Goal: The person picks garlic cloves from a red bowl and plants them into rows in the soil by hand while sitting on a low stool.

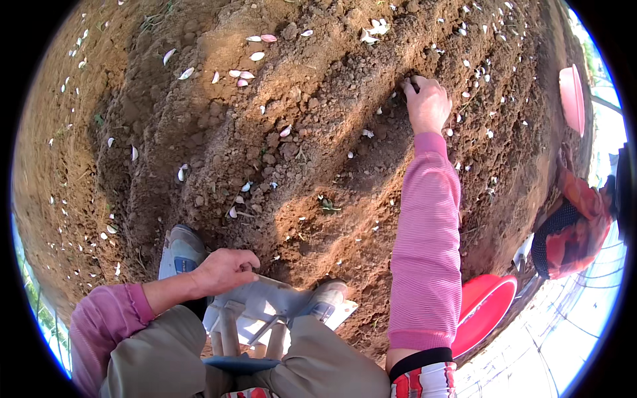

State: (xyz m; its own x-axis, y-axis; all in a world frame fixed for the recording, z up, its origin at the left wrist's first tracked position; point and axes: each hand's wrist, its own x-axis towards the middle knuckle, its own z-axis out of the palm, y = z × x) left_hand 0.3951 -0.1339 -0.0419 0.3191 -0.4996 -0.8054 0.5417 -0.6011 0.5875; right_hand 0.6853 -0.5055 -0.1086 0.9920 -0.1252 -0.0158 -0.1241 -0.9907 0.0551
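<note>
My right hand (429, 103) reaches out to the soil at the upper right, its fingertips pressed into a shaded furrow. Whatever those fingers may hold is hidden. My left hand (226, 271) is half curled above my left shoe (183, 251); its palm faces away, so I cannot tell if anything is inside. Pale garlic cloves lie scattered over the brown soil (308, 159), among them a clove (285, 131) in the middle, a pinkish clove (268, 38) farther up and a small cluster of cloves (376, 29) above my right hand.
Between my legs stands a low stool with wooden legs (229, 331), beside a pale board (264, 298) near my shoes. A red plastic basin (482, 311) is at my right, and a pink basin (572, 99) lies farther off. Another person (572, 239) bends over the soil at the far right.
</note>
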